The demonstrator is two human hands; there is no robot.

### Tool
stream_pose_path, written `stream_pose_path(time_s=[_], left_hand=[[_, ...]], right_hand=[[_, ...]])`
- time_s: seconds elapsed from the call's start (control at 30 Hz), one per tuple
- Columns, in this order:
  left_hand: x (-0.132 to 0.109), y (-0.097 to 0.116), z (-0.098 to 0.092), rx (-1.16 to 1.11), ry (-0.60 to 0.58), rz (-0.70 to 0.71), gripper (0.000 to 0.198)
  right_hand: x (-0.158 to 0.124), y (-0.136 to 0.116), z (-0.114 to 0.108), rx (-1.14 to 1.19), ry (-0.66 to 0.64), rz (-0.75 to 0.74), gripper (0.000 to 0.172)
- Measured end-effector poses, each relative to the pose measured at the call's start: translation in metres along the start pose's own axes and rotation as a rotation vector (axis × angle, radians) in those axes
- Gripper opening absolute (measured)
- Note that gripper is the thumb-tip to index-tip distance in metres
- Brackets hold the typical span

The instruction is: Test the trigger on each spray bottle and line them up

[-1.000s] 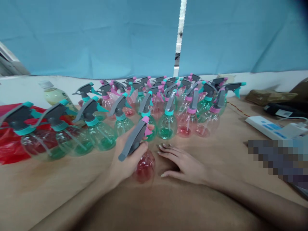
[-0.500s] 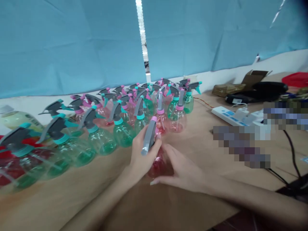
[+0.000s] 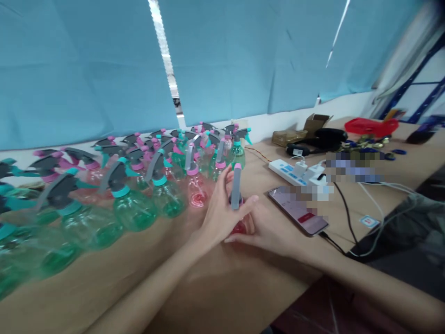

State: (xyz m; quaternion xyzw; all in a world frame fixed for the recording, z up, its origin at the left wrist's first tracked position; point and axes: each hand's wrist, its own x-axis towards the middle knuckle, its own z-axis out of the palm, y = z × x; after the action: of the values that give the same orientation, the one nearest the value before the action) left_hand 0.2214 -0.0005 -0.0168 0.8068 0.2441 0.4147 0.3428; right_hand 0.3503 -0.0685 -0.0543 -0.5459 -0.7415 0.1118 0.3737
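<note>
A pink-tinted spray bottle (image 3: 239,228) with a pink collar and a grey trigger head stands upright between my hands, just right of the bottle rows. My left hand (image 3: 219,208) is wrapped round the neck below the head, its thumb pointing right. Lower down, my right hand (image 3: 269,229) curves round the bottle's body, thumb at the near side and fingers behind. Much of the bottle is hidden by both hands. To their left stands another pink spray bottle (image 3: 197,189), beside a green spray bottle (image 3: 168,197) with a turquoise collar.
Several more green and pink spray bottles fill the left and back of the table. On the right lie a phone (image 3: 295,211), a power strip (image 3: 287,171) with chargers and cables, black headphones (image 3: 323,139), a cardboard box (image 3: 288,138) and a red tray (image 3: 370,126).
The view has swung to the right. Both hands and the spray bottle have shifted right relative to the rows, its head turned straighter towards me. My right hand sits closer round the body.
</note>
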Motion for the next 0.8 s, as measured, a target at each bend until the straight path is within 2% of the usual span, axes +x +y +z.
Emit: stream_pose_path(time_s=[0.13, 0.2, 0.37, 0.47, 0.6, 0.8], left_hand=[[-0.020, -0.020, 0.008, 0.030, -0.097, -0.046, 0.073], [-0.036, -0.034, 0.008, 0.104, -0.133, -0.058, 0.068], [-0.063, -0.053, -0.002, 0.304, -0.228, -0.157, 0.060], [-0.065, -0.054, -0.009, 0.427, -0.225, -0.139, 0.054], [-0.063, -0.058, -0.012, 0.614, -0.285, -0.058, 0.049], [-0.064, -0.065, -0.012, 0.742, -0.343, 0.024, 0.044]], right_hand=[[0.005, 0.028, -0.015, -0.045, 0.071, 0.027, 0.048], [0.011, 0.041, -0.023, -0.099, 0.114, 0.047, 0.056], [0.033, 0.072, -0.039, -0.200, 0.138, 0.086, 0.057], [0.051, 0.090, -0.041, -0.215, 0.148, 0.091, 0.062], [0.070, 0.109, -0.040, -0.209, 0.148, 0.076, 0.067], [0.085, 0.118, -0.038, -0.209, 0.149, 0.074, 0.073]])
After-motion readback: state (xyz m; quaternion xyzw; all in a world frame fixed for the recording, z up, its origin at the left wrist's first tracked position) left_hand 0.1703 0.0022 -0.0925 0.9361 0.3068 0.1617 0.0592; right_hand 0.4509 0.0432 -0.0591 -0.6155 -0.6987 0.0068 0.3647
